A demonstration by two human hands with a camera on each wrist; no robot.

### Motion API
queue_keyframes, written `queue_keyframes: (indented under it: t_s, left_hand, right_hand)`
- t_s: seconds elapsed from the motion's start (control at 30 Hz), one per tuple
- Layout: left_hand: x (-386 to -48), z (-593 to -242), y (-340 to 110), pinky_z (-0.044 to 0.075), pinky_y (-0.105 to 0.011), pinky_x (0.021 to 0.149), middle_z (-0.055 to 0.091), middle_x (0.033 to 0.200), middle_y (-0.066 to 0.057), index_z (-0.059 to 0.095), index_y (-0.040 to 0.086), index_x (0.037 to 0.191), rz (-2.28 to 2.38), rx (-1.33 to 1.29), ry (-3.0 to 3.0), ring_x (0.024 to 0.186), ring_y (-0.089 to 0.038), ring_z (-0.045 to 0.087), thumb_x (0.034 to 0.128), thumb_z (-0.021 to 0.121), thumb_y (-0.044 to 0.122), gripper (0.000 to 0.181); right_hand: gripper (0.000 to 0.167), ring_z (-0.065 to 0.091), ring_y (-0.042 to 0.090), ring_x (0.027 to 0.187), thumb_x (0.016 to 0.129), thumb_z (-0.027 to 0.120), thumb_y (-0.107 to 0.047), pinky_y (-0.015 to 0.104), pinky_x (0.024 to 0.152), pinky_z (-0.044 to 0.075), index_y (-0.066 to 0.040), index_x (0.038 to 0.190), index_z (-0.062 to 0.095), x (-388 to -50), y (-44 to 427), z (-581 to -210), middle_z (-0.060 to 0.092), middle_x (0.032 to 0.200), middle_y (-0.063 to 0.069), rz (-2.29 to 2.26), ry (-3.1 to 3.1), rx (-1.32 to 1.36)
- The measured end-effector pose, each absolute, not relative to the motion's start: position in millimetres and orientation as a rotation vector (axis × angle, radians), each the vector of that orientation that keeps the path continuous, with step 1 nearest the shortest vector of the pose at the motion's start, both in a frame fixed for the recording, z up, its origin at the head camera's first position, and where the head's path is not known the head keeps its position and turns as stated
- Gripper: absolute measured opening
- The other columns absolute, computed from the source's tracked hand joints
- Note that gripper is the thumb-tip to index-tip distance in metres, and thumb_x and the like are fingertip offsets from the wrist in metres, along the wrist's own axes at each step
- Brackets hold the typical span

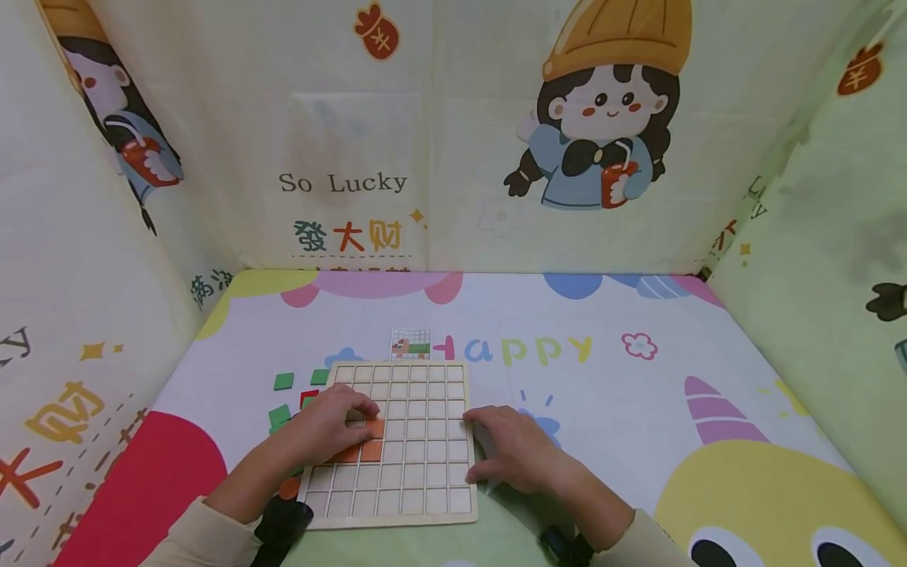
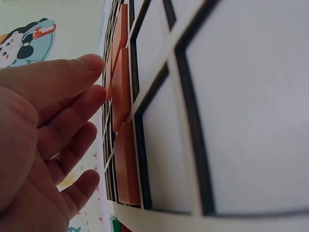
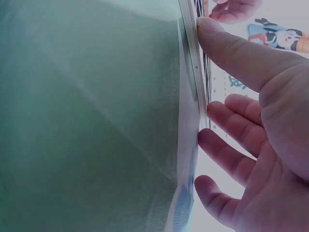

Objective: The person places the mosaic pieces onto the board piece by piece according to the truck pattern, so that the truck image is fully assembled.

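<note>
A pale wooden grid board [image 1: 425, 500] lies on the table, with several orange square tiles [image 1: 372, 451] in its cells at the left. Over these tiles is my left hand [image 1: 322, 425]; its thumb and index fingertips are at the upper tile, fingers loosely bent. The left wrist view shows those fingertips close beside the orange tiles [image 2: 123, 87], pinching none visibly. At the board's right edge rests my right hand [image 1: 517, 449], thumb and fingers spread along the rim. In the right wrist view its thumb [image 3: 236, 48] touches the board's side [image 3: 195, 72]. My left hand hides some cells.
Loose green tiles [image 1: 283, 381] and a red tile [image 1: 307, 396] lie left of the board. An orange piece [image 1: 289, 488] is partly hidden by the left wrist. Behind the board lies a small pattern card [image 1: 410, 344]. Printed cloth walls [image 1: 468, 157] enclose the table.
</note>
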State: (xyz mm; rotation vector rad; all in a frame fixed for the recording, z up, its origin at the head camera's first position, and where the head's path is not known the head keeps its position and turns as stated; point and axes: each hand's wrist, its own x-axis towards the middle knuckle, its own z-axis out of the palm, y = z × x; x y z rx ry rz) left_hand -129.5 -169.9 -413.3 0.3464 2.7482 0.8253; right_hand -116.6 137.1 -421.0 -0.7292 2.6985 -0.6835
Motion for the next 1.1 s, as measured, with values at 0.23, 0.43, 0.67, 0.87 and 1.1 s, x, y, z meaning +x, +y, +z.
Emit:
queue_keyframes:
  t_s: [0.23, 0.43, 0.67, 0.87, 1.1]
  left_hand:
    - [-129.3, -410.2, -174.1, 0.051, -0.04, 0.088, 0.063, 0.108, 0.002, 0.074, 0.014, 0.104, 0.823, 0.367, 2.788, 0.111, -0.024, 0.053, 0.086, 0.077, 0.014, 0.018]
    - [-128.6, -408.7, -184.2, 0.051, -0.045, 0.089, 0.064, 0.11, -0.001, 0.074, 0.013, 0.107, 0.79, 0.384, 2.82, 0.112, -0.027, 0.054, 0.0863, 0.079, 0.016, 0.022]
    - [-124.2, -405.1, -197.0, 0.055, -0.045, 0.086, 0.063, 0.116, -0.007, 0.074, 0.013, 0.107, 0.834, 0.339, 2.846, 0.112, -0.03, 0.053, 0.0842, 0.081, 0.018, 0.024]
    - [-121.3, -403.7, -208.2, 0.057, -0.039, 0.079, 0.062, 0.115, -0.008, 0.073, 0.01, 0.111, 0.892, 0.319, 2.821, 0.106, -0.028, 0.054, 0.0846, 0.081, 0.018, 0.029]
    - [-115.0, -403.4, -222.5, 0.059, -0.04, 0.076, 0.062, 0.116, -0.011, 0.071, 0.008, 0.116, 0.881, 0.309, 2.843, 0.109, -0.033, 0.053, 0.081, 0.084, 0.017, 0.039]
  right_hand:
    - [0.071, 0.052, 0.03, 0.125, 0.076, 0.086, -0.037, 0.053, 0.102, 0.04, -0.009, 0.135, 0.057, -116.3, 137.8, -421.9, 0.059, 0.134, 0.006, -0.692, 2.701, -0.737]
    - [0.071, 0.052, 0.03, 0.124, 0.076, 0.086, -0.037, 0.054, 0.101, 0.04, -0.01, 0.135, 0.057, -116.2, 137.5, -421.8, 0.059, 0.134, 0.006, -0.697, 2.697, -0.732]
    - [0.071, 0.052, 0.03, 0.124, 0.076, 0.087, -0.036, 0.054, 0.101, 0.04, -0.01, 0.135, 0.057, -116.7, 137.2, -421.4, 0.06, 0.134, 0.006, -0.695, 2.699, -0.738]
    - [0.071, 0.052, 0.03, 0.124, 0.076, 0.087, -0.036, 0.054, 0.101, 0.04, -0.009, 0.134, 0.057, -116.7, 137.0, -420.6, 0.059, 0.134, 0.007, -0.699, 2.699, -0.734]
    - [0.072, 0.051, 0.03, 0.125, 0.076, 0.086, -0.038, 0.053, 0.103, 0.04, -0.01, 0.135, 0.056, -115.9, 136.7, -421.3, 0.059, 0.135, 0.006, -0.686, 2.698, -0.724]
